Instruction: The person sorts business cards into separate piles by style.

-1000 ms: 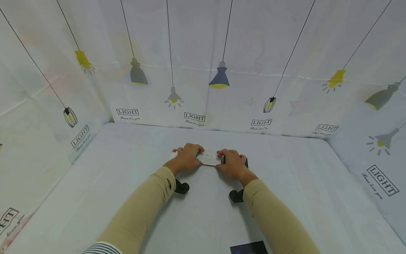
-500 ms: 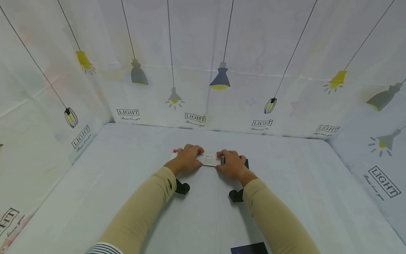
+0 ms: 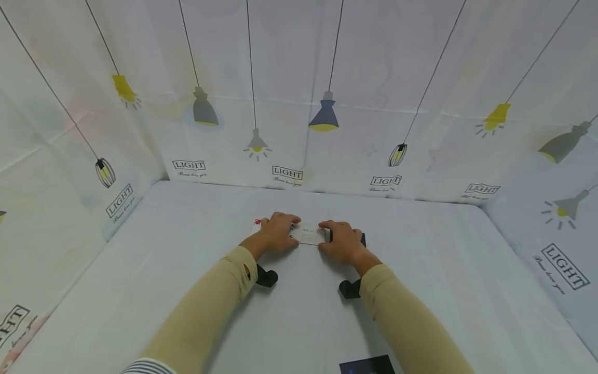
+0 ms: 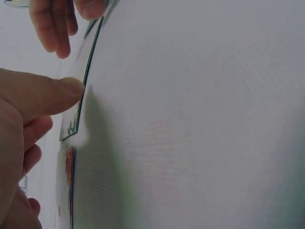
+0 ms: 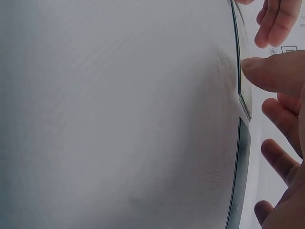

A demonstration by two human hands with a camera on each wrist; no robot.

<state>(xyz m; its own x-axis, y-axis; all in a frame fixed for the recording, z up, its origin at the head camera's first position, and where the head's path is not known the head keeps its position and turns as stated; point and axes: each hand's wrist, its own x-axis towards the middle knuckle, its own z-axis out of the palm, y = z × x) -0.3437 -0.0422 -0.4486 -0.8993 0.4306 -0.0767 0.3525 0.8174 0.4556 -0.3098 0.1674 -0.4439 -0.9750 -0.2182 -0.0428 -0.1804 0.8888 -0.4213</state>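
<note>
A white card (image 3: 307, 235) with small printed text lies flat on the white table, between both hands. The left hand (image 3: 275, 235) pinches its left end, thumb on the near edge and a finger at the far edge. At the right end, the right hand (image 3: 343, 242) pinches it likewise; its thumb (image 5: 259, 71) touches the near edge in the right wrist view. Beyond the left hand lies a card with red print (image 3: 256, 224), mostly hidden in the head view. A dark card (image 3: 363, 240) shows partly beside the right hand. All three sit roughly in a row.
Another dark card (image 3: 366, 365) lies at the front, near the right forearm. Black wrist-camera mounts (image 3: 267, 277) stick out under both wrists. A white cloth wall printed with lamps (image 3: 323, 111) rises behind the table (image 3: 420, 244) and along its sides.
Both hands stay almost in place on the white card. The right hand's fingers shift very slightly at the card's right end.
</note>
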